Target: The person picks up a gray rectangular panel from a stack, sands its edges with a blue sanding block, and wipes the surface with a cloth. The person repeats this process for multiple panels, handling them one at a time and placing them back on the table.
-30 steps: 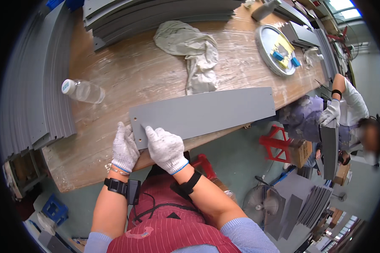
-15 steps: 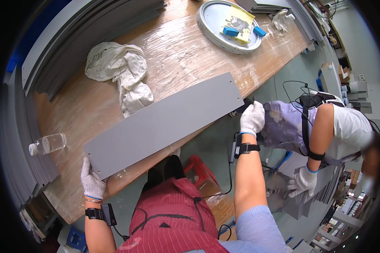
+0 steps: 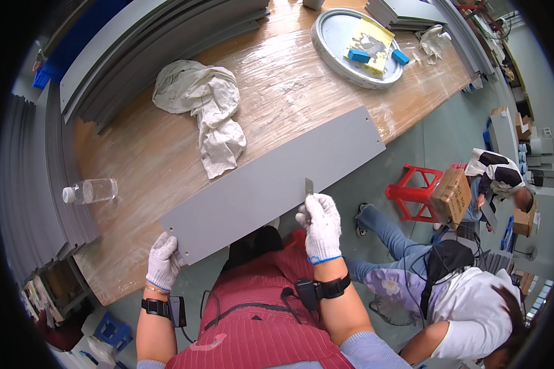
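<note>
A long, flat grey panel (image 3: pixel 258 190) with small holes at its ends lies slantwise along the near edge of the table (image 3: pixel 129 264). At its lower left end my gloved left hand (image 3: pixel 164 261) grips the corner, fingers closed on the edge. My gloved right hand (image 3: pixel 322 229) is closed in a pinch at the panel's near edge. A small, flat metal blade (image 3: pixel 309 185) sticks up from those fingers over the grey surface; its lower part is hidden in the glove.
Beyond the panel lies a crumpled white cloth (image 3: pixel 218 117). A clear bottle (image 3: pixel 98 190) rests on its side at left, by stacked grey panels (image 3: pixel 31 184). A round lid (image 3: pixel 326 55) holds yellow sandpaper (image 3: pixel 381 40) and blue blocks (image 3: pixel 358 56). A co-worker (image 3: pixel 468 301) bends at right, near a red stool (image 3: pixel 406 194).
My right hand has come left from beyond the panel's far right end to its near edge, with the blade now showing. My view has shifted; the co-worker at right has moved nearer and lower.
</note>
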The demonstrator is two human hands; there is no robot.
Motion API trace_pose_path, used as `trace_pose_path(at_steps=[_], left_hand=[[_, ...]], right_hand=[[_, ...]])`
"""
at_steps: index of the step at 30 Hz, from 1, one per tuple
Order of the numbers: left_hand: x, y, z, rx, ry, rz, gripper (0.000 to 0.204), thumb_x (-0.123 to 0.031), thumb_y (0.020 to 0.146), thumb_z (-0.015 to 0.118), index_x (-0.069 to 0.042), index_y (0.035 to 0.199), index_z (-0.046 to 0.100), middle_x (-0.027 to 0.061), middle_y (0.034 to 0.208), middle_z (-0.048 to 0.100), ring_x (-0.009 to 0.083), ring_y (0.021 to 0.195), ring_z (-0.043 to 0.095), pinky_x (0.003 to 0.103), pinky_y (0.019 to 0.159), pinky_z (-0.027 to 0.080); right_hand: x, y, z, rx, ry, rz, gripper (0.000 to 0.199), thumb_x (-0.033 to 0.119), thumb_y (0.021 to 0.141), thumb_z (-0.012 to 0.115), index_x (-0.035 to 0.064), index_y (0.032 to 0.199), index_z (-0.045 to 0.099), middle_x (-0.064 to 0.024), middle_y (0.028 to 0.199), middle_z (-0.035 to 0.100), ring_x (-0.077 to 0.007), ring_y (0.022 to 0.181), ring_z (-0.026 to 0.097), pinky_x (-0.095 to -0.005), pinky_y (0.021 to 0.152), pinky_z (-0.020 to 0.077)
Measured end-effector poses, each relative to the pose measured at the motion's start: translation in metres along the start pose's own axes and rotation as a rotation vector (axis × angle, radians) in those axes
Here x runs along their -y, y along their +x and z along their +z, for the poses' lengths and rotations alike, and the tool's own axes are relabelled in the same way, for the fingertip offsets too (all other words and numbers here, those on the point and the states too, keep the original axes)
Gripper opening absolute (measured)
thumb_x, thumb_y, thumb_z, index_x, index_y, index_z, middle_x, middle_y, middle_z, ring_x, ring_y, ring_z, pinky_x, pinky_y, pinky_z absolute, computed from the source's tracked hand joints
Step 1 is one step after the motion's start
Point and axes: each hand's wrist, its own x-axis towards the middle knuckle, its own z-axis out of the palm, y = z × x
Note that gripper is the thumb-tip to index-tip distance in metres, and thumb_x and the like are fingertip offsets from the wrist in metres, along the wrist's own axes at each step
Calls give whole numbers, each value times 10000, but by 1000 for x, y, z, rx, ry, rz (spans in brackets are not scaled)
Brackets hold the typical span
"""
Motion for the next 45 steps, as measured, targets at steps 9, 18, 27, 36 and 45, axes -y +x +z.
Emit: trace_pose_path(at_steps=[9,18,27,36,45], left_hand=[[-10,-4,-26,57,492,286,618,-100,875,582,-63,1472,426,165,1284,606,273,1043,691,414,878,589],[-44,31,-4,277,1247,930,523,-259,825,742,-127,1320,639,148,1320,647,403,1276,555,478,1127,379],[-52,52,-27,267,-1,23,507,-170,891,728,17,1324,541,122,1189,669,262,1033,690,414,926,580],[-48,65,6,-100,181,161,315,-131,932,673,-5,1216,623,56,1054,700,157,899,671,312,831,563],[-41,66,7,-171,217,218,348,-141,928,679,-5,1243,616,60,1087,694,161,948,658,316,884,536]], right_hand=[[8,-8,34,-71,-37,-83,138,196,943,692,84,1003,638,6,824,624,-82,675,574,-255,584,518],[36,-38,61,-44,-119,-280,135,175,959,661,56,1018,634,-12,835,635,-79,687,590,-254,612,527],[-16,-62,141,198,-932,-1120,99,72,797,728,93,887,692,-110,863,660,-326,793,647,-398,738,530],[-48,0,126,173,-1335,-1240,168,131,809,645,114,976,651,-60,720,562,-257,641,596,-404,553,485],[100,139,-124,-999,-1291,-654,191,200,942,579,63,1048,660,-158,970,707,-347,882,688,-432,779,545]])
